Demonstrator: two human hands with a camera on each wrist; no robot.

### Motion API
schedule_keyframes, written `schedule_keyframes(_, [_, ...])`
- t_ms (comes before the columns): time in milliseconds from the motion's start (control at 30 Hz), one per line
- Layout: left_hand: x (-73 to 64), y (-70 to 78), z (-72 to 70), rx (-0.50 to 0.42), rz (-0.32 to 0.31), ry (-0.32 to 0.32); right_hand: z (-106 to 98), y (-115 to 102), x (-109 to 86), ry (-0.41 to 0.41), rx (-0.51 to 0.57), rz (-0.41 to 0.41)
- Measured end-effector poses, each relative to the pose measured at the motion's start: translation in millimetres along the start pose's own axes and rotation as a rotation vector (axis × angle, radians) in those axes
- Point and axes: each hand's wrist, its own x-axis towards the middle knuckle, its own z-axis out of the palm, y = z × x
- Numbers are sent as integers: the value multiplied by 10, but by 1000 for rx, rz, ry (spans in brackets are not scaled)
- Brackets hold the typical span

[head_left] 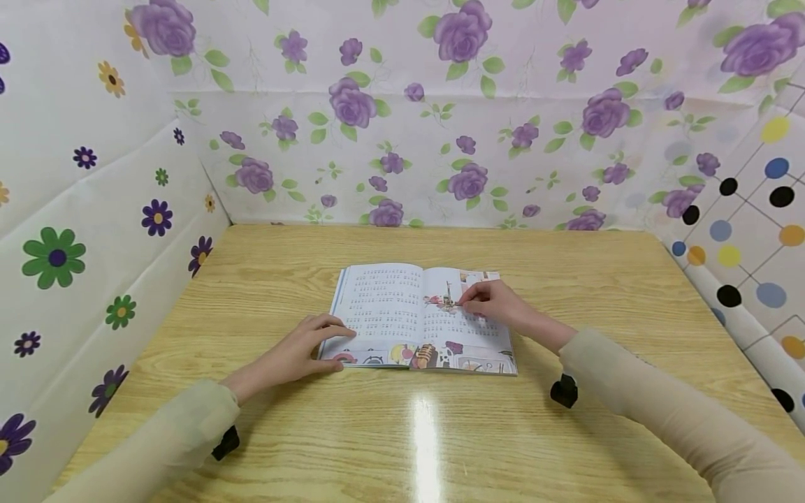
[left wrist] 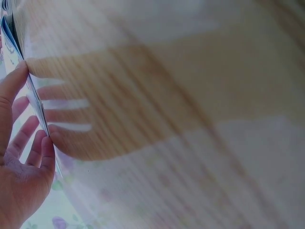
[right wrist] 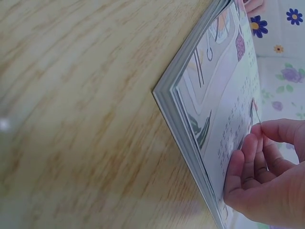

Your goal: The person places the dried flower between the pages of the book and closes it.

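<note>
One open book (head_left: 423, 318) is lying at the centre of the frame on one wooden table (head_left: 302, 447), its two facing pages (head_left: 380, 297) showing print and pictures. Left of centre, the left hand (head_left: 308, 347) is resting loosely spread fingers on the book's lower left corner. Right of centre, the right hand (head_left: 497, 305) is pinching one small thin piece (head_left: 448, 299) over the right page. Two black devices (head_left: 564, 391) are showing beneath two pale sleeves (head_left: 610, 370)

The left hand (head_left: 303, 349) lay with fingers loosely extended, thumb apart; the right hand (head_left: 497, 304) pinched between thumb and forefinger.
</note>
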Motion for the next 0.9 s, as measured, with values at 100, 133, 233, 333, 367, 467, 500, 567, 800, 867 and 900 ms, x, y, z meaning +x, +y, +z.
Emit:
schedule_keyframes(100, [-2,2,-2,3,1,0,7,12,6,-4,0,-14])
schedule_keyframes(133, [-3,3,-3,3,2,0,11,15,11,-4,-1,-18])
schedule_keyframes(233, [-4,6,-4,5,3,-1,25,22,27,-5,-3,-28])
schedule_keyframes(333, [-3,7,-5,5,2,-1,40,16,36,-9,-2,-34])
schedule_keyframes(367, [-3,7,-5,4,1,-1,45,13,37,-12,0,-38])
schedule_keyframes(467, [-2,6,-5,1,-3,-4,59,2,33,-17,1,-49])
schedule_keyframes(500, [-2,6,-5,0,-5,-4,62,1,31,-18,1,-52])
schedule_keyframes(567, [-1,5,-5,-1,-7,-7,67,-2,26,-17,-2,-58])
schedule_keyframes(800, [1,3,-5,-2,-6,-8,75,2,28,-9,-20,-58])
schedule_keyframes(867, [1,3,-5,-1,-5,-8,76,-1,27,-8,-25,-54])
schedule_keyframes(900, [1,2,-5,-1,-4,-8,75,-2,26,-7,-28,-54])
